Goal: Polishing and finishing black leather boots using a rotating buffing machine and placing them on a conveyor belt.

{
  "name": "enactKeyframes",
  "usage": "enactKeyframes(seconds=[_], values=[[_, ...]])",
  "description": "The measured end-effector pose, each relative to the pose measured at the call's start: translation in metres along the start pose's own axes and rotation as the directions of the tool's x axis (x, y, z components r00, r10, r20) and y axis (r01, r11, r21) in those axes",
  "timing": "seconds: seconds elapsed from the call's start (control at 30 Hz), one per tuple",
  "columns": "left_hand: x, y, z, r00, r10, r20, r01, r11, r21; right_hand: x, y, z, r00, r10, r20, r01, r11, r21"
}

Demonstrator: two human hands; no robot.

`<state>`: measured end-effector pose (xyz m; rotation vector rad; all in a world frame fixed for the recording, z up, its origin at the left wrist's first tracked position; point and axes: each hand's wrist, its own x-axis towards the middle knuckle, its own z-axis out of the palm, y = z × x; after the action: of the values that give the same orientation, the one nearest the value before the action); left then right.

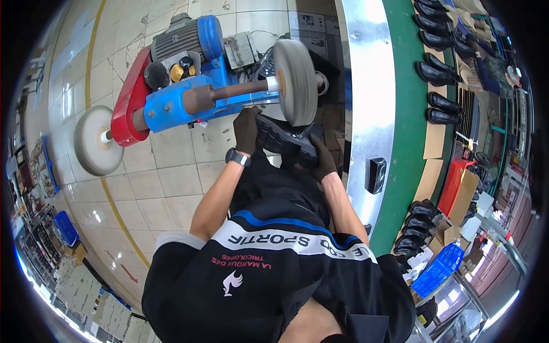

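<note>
Black shoe (pixel 284 142) gripped firmly at both ends by gloved left hand (pixel 247 130) and right hand (pixel 323 163), fingers closed around it, just under the grey buffing wheel (pixel 294 82); possibly snatched or scorched if pressed too hard.

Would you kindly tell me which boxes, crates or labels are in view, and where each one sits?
Blue plastic crate: lower right, past the conveyor, ribbed and rectangular.
Red bin: right, above the blue crate, tall and narrow.
Cardboard box: beside the red bin, plain brown.
Blue crate: far left, on the floor.
</note>
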<state>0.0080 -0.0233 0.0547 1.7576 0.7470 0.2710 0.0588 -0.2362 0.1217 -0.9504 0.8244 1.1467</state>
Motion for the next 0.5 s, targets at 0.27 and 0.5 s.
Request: enactKeyframes(seconds=[0.27, 0.5], values=[[0.002, 0.109, 0.016, 0.923, 0.367, -0.118, -0.335, 0.915, 0.225, 0.002, 0.007, -0.008, 0.998, 0.068, 0.008, -0.069, 0.988, 0.136], [0.013, 0.155, 0.046, 0.522, 0.791, 0.320, -0.827, 0.378, 0.416, 0.019, 0.047, -0.015, 0.958, -0.192, 0.212, 0.176, 0.980, 0.091]])
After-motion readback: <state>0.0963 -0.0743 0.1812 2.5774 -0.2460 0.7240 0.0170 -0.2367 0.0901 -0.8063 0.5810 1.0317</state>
